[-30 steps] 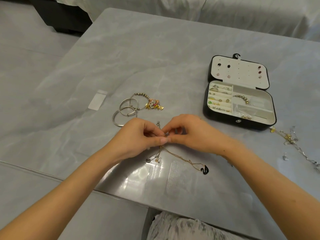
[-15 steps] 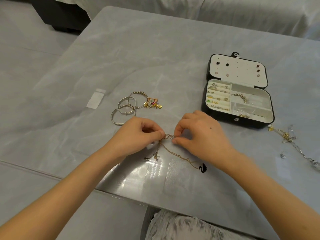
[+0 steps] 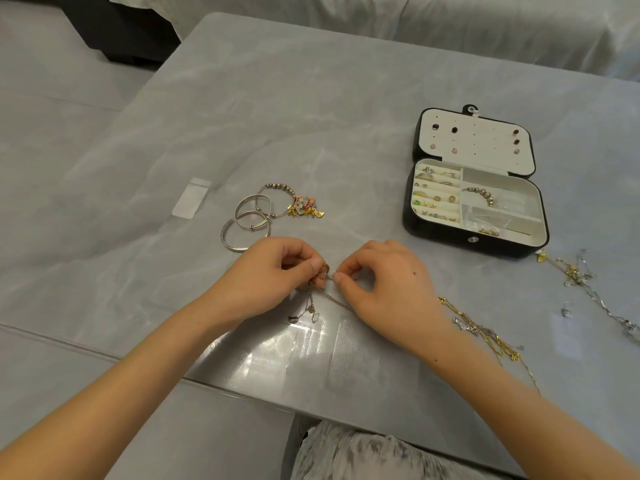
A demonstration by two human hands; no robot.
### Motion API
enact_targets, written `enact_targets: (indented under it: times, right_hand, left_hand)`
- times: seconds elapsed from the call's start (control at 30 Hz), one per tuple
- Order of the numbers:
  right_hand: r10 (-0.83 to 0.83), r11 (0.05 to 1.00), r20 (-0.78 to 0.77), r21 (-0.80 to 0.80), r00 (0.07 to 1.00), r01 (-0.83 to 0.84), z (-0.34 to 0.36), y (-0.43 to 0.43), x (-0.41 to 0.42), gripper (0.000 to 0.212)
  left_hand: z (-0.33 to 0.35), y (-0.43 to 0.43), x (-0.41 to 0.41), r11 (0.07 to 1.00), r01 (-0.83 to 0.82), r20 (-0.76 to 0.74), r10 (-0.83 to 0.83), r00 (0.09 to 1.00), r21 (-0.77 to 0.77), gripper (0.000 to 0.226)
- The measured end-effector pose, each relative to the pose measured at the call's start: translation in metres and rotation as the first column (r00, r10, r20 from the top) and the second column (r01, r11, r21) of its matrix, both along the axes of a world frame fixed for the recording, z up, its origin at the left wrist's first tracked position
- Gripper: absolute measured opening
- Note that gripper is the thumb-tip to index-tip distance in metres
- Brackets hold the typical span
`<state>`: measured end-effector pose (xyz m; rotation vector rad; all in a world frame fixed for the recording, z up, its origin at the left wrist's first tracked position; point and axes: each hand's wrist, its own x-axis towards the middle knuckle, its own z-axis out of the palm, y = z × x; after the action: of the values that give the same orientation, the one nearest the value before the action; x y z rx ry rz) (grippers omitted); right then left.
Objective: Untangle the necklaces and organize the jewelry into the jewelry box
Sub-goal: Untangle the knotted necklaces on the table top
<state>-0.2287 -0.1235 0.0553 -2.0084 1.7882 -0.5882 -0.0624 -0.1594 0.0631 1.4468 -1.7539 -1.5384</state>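
On the grey table (image 3: 311, 116) the open jewelry box (image 3: 433, 234) sits to the right; nearer, the left hand (image 3: 270, 275) and right hand (image 3: 388, 278) each pinch, thumb against forefinger, the tangled necklaces (image 3: 322, 272), pendants trailing onto the tabletop

glossy grey marbled bench (image 3: 311, 109); polished silver metal bangles (image 3: 246, 220); fine gold metal chain (image 3: 323, 271); jewelry box (image 3: 478, 188) with a black shell and matt white lining; clear plastic bag (image 3: 191, 198).
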Motion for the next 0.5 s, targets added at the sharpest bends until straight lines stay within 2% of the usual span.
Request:
enact_targets:
  times: [0.1,0.27,0.5]
  right_hand:
    - [-0.012,0.996,0.022,0.086,1.000,0.010,-0.0002,-0.0008,0.0046,0.013]
    - [-0.090,0.984,0.171,0.166,0.981,0.061,0.0039,-0.0044,0.0097,0.008]
    - [-0.131,0.976,0.217,0.201,0.967,0.087,0.0055,-0.0021,0.0074,0.009]
  left_hand:
    - [-0.0004,-0.0001,0.0009,1.000,0.024,-0.006,-0.024,1.000,-0.007,0.018]
    - [0.0001,-0.0005,0.0021,0.998,0.046,0.015,-0.046,0.999,-0.034,0.018]
    - [-0.0015,0.0017,-0.0018,0.998,-0.024,0.076,0.028,0.997,-0.053,0.018]
